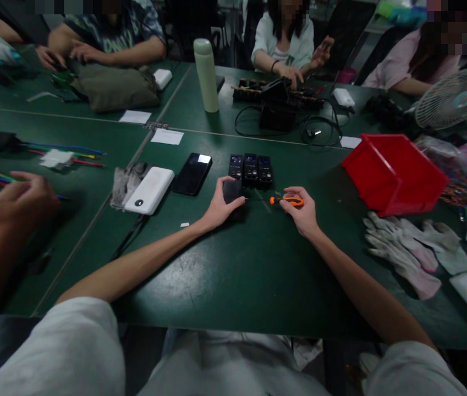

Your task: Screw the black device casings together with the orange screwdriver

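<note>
My left hand (221,208) is closed around a small black box (232,191), holding it over the green table (200,280). Between the fingers of my right hand (302,212) is a screwdriver (286,201) with an orange and black handle. Its thin shaft points left toward the black box; whether the tip touches the box I cannot tell. Just beyond my hands, three black modules (251,169) stand side by side in a row. A black smartphone (192,174) lies to the left of them.
A white power bank (149,190) lies left of the phone. At right are a red bin (396,175) and work gloves (406,247). A pale green bottle (206,77) stands farther back. A co-worker's hand (18,206) is at far left; other people sit across the table.
</note>
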`<state>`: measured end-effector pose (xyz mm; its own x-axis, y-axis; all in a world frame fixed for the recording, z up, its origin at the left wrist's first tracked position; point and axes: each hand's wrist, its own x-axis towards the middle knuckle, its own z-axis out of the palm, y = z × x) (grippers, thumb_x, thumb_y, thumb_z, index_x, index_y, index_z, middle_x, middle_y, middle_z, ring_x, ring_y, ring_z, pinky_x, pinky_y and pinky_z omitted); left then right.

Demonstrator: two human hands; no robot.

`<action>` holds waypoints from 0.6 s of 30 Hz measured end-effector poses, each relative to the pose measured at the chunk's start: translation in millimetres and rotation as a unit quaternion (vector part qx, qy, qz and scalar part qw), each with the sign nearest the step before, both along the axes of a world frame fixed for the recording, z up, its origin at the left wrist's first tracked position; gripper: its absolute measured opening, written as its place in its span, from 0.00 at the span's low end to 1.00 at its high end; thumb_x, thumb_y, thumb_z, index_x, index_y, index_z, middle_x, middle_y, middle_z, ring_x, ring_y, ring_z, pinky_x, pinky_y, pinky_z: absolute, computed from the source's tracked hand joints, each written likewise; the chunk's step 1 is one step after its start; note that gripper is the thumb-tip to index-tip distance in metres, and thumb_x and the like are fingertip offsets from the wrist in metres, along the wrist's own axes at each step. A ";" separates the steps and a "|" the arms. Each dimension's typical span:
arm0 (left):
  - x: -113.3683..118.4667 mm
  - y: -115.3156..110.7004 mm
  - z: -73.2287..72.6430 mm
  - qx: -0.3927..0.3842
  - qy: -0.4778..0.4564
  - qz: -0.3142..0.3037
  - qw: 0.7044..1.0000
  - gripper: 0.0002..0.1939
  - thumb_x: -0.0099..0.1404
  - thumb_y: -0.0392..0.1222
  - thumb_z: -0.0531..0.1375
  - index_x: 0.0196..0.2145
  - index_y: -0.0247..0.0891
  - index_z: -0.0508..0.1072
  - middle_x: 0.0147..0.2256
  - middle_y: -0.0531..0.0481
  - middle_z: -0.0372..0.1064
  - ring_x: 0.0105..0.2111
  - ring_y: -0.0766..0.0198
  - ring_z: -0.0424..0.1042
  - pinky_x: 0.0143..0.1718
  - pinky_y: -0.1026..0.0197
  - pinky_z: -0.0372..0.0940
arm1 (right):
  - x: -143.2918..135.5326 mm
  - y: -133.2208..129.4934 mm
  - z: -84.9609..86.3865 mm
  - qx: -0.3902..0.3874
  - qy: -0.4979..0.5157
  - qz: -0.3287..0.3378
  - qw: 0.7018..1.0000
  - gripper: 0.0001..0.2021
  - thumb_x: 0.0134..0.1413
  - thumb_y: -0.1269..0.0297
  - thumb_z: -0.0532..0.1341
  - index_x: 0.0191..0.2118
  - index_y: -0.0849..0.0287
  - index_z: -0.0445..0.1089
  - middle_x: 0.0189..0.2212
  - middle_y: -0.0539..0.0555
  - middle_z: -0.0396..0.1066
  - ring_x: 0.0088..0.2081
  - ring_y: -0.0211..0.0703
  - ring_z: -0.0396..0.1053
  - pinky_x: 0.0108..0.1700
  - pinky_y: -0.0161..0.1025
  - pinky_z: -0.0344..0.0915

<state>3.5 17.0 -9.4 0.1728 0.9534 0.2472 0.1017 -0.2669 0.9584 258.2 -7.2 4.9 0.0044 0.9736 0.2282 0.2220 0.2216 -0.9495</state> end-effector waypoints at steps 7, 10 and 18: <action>-0.5 -0.6 2.7 -0.003 0.000 -0.006 1.000 0.29 0.57 0.47 0.65 0.52 0.45 0.57 0.41 0.50 0.62 0.39 0.61 0.69 0.46 0.50 0.67 | -0.6 2.0 -3.0 0.000 0.005 0.006 1.000 0.13 0.50 0.57 0.66 0.41 0.55 0.70 0.36 0.51 0.69 0.33 0.39 0.68 0.34 0.37 0.67; -0.1 -0.8 3.8 -0.009 0.003 0.001 1.000 0.29 0.56 0.47 0.65 0.52 0.44 0.58 0.41 0.50 0.62 0.40 0.61 0.69 0.48 0.50 0.66 | -1.3 3.4 -7.9 -0.032 0.032 0.010 0.999 0.11 0.57 0.54 0.60 0.36 0.57 0.70 0.25 0.48 0.67 0.23 0.34 0.62 0.25 0.33 0.60; 0.1 -2.0 5.9 -0.017 0.017 0.004 1.000 0.29 0.57 0.47 0.65 0.52 0.44 0.57 0.43 0.49 0.62 0.41 0.60 0.68 0.49 0.50 0.65 | -1.5 2.8 -8.1 -0.010 0.050 0.008 0.999 0.13 0.52 0.58 0.65 0.43 0.54 0.69 0.29 0.48 0.67 0.26 0.35 0.64 0.27 0.35 0.63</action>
